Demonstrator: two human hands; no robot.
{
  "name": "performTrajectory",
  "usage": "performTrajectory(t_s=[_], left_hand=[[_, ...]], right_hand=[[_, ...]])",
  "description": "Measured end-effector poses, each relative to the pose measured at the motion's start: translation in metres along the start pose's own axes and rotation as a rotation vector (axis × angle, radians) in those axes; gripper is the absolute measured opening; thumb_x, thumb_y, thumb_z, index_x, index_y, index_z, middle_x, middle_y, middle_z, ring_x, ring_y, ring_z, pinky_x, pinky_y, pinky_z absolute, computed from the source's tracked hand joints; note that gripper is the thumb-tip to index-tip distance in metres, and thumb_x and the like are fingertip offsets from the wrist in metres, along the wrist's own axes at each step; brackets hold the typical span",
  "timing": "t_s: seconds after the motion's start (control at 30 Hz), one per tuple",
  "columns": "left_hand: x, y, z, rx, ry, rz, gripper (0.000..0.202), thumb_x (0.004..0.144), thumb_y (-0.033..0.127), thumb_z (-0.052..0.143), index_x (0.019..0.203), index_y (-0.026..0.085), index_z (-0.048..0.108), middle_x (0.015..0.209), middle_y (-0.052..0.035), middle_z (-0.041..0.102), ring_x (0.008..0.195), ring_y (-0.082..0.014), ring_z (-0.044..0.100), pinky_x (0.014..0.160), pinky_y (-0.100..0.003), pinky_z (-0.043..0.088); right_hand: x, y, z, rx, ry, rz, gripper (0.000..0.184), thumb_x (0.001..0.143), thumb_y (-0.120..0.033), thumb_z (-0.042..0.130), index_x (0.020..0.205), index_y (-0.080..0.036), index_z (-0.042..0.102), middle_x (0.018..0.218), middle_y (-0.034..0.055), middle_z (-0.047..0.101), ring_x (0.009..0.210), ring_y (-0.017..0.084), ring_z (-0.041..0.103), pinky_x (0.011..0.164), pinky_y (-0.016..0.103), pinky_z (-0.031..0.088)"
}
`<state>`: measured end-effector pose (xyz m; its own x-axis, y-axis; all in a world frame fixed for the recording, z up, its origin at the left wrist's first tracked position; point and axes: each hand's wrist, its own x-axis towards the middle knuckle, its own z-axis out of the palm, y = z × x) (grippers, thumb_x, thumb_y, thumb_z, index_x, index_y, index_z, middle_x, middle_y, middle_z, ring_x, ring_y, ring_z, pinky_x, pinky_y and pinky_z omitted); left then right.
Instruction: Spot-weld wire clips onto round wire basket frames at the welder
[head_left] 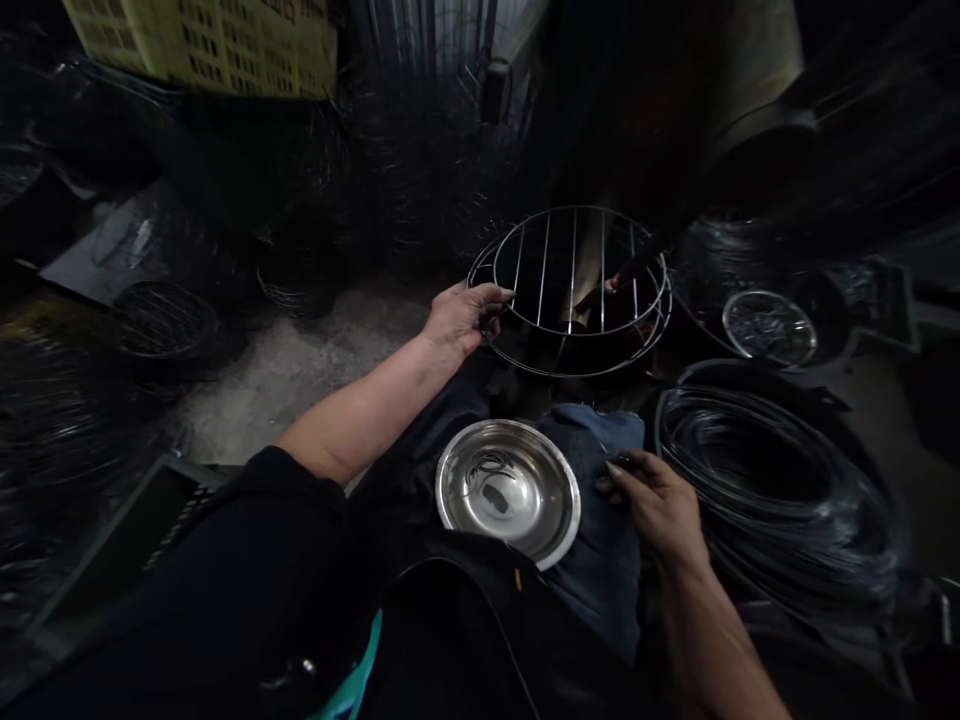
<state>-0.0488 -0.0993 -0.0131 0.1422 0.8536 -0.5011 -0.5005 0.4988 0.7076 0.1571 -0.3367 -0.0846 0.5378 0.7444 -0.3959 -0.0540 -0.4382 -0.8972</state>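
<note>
My left hand (461, 315) grips the left rim of a round wire rack (574, 285) made of rings and straight cross bars, held in front of me. Another person's fingers (611, 285) show behind the rack's far side. My right hand (656, 500) rests on my lap with a small dark object pinched in its fingers; what it is I cannot tell. A shiny steel bowl (525, 520) sits on my lap between my arms, with a few thin wire pieces (487, 470) inside.
A large coil of black wire (780, 490) lies to the right, with a smaller shiny coil (769, 325) behind it. Dark wire baskets (161, 320) stand on the left. A yellow-green crate (210, 45) sits at the top left. Bare concrete floor (292, 370) shows at left centre.
</note>
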Motion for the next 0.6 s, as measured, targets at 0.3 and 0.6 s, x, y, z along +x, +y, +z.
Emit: performTrajectory(t_s=[0.3, 0.6], left_hand=[[-0.002, 0.003, 0.006, 0.021, 0.034, 0.028, 0.029, 0.054, 0.004, 0.076, 0.065, 0.016, 0.052, 0.057, 0.0029, 0.058, 0.051, -0.0079, 0.054, 0.048, -0.02, 0.039], [-0.003, 0.007, 0.002, 0.04, -0.049, 0.093, 0.03, 0.052, 0.005, 0.076, 0.07, 0.017, 0.056, 0.06, 0.003, 0.059, 0.05, -0.0091, 0.054, 0.047, -0.022, 0.039]], right_hand=[[-0.019, -0.03, 0.005, 0.071, -0.216, 0.025, 0.049, 0.05, -0.043, 0.094, 0.088, -0.018, 0.075, 0.061, 0.0041, 0.072, 0.051, 0.016, 0.065, 0.052, 0.025, 0.054], [-0.001, -0.07, 0.05, -0.058, -0.155, -0.286, 0.032, 0.064, -0.043, 0.085, 0.085, -0.018, 0.081, 0.074, 0.006, 0.076, 0.066, 0.02, 0.071, 0.063, 0.029, 0.059]])
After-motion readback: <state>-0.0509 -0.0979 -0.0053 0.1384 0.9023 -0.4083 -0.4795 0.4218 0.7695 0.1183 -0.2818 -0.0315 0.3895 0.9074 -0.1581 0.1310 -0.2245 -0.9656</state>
